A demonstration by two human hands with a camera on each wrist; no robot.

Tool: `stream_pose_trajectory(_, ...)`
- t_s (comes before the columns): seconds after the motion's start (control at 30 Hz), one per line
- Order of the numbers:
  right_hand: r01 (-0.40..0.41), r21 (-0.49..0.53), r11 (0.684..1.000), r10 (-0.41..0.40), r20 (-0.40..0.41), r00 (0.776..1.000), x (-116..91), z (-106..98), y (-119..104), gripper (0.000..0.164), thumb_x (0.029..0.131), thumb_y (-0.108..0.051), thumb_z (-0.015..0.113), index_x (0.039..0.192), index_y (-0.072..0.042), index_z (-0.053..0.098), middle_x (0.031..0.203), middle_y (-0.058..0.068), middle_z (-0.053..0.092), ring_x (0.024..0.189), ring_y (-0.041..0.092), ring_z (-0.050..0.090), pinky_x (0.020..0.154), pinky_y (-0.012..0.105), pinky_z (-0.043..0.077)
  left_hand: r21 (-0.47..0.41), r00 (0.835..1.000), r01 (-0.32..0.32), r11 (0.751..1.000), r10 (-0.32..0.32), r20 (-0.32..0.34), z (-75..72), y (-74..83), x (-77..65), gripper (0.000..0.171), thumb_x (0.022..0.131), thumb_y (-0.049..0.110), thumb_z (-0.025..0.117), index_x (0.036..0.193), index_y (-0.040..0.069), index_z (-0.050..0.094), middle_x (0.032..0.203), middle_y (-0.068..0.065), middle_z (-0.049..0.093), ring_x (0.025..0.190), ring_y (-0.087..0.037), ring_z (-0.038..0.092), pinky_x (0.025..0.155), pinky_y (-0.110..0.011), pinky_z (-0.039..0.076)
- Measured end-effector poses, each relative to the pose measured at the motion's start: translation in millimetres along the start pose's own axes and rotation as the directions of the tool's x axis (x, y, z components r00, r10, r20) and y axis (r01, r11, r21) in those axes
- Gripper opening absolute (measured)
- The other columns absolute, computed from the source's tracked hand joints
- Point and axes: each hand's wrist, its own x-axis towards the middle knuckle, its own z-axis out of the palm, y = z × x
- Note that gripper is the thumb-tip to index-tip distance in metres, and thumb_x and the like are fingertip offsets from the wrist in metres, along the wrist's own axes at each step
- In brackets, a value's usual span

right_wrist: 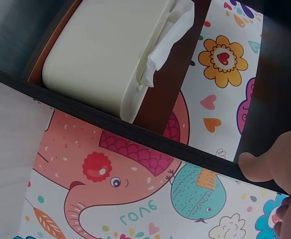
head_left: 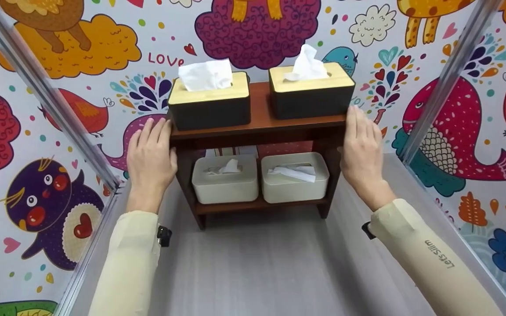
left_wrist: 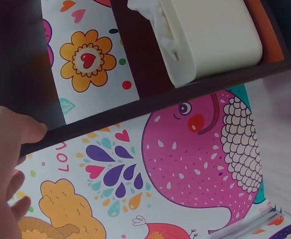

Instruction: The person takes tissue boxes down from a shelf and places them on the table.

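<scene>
A small dark brown two-tier shelf (head_left: 259, 102) stands on the grey surface. My left hand (head_left: 151, 158) holds its left side, fingers along the outer face and thumb over the front edge, as the left wrist view shows. On the opposite side my right hand (head_left: 363, 151) holds the shelf likewise, its thumb (right_wrist: 257, 167) over the front edge. The top board bears two black tissue boxes with wooden lids, one on the left (head_left: 210, 112) and one on the right (head_left: 314, 101). Below sit two cream tissue boxes, left (head_left: 225, 189) and right (head_left: 295, 189). White tissue pokes out of each box.
Cartoon-printed walls (head_left: 165, 33) enclose the space behind and at both sides. Metal posts run up at the left (head_left: 51, 92) and right (head_left: 446, 83). The grey surface (head_left: 253, 263) extends in front of the shelf, between my forearms.
</scene>
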Motion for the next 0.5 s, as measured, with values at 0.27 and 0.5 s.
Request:
stream_pose_trajectory(0.27,0.027,0.007,1.000,-0.027,-0.010,1.000,0.3,3.5,-0.9,0.090,0.082,-0.007,0.075,0.155,-0.008,0.022,0.157,0.017,0.033,0.144,0.034,0.033,0.119,0.051,0.028,0.029,0.999,0.031,0.999,-0.031,-0.014,1.1,0.4,-5.5,0.057,0.089,0.014,0.066,0.143,0.009,0.048,0.148,-0.011,0.049,0.143,-0.031,0.038,0.120,-0.048,0.027)
stream_pose_trajectory(0.5,0.020,0.042,0.999,-0.019,-0.031,0.999,-0.9,4.2,5.5,0.090,0.081,-0.005,0.074,0.155,-0.008,0.022,0.157,0.018,0.033,0.144,0.035,0.033,0.118,0.052,0.028,0.054,0.999,0.034,0.998,-0.034,0.001,0.0,9.6,-1.6,0.056,0.090,0.014,0.064,0.144,0.008,0.048,0.149,-0.012,0.048,0.142,-0.031,0.040,0.120,-0.047,0.029)
